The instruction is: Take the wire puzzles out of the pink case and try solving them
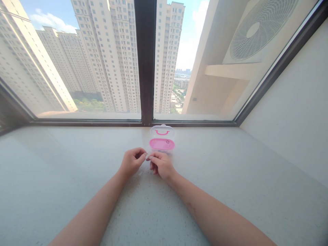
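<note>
My left hand [133, 161] and my right hand [160, 164] meet over the sill, fingertips almost touching. Thumb and forefinger are pinched together on each hand. Whatever they pinch, if anything, is too small to make out. Just beyond my right hand stands a small clear plastic box with a pink tray [162, 144] in its top. Its see-through lid [162, 131], with a pink handle, is raised toward the window. A couple of tiny ring-like items lie in the tray. The lower part of the box is partly hidden by my right hand.
A pale speckled window sill [217, 177] spreads under my arms. The dark window frame [147, 68] rises close behind the box, and a white wall [289, 112] bounds the right side. Tall buildings and an outdoor fan unit show through the glass.
</note>
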A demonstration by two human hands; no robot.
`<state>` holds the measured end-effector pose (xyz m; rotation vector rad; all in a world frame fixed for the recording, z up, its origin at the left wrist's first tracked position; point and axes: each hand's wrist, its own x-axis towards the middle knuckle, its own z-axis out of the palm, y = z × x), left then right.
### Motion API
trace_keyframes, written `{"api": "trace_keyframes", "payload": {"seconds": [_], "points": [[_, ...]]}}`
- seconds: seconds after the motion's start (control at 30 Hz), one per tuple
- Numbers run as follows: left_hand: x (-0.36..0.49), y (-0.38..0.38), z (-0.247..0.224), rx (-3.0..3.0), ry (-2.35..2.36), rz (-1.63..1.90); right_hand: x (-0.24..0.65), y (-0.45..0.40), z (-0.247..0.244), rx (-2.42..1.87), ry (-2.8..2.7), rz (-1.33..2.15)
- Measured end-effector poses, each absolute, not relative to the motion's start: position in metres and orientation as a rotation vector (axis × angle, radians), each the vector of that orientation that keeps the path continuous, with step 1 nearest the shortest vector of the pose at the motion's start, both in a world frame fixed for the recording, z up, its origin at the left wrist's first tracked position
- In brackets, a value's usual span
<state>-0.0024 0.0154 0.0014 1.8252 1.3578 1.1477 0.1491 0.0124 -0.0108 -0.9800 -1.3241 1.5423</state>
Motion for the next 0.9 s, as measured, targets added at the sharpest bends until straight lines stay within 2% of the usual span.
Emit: {"api": "trace_keyframes", "payload": {"seconds": [0.9], "points": [[-0.0052,0.0143,-0.0007,1.859,1.312,1.1,0.1401,0.0099,-0.011,-1.138,-1.295,1.41]]}}
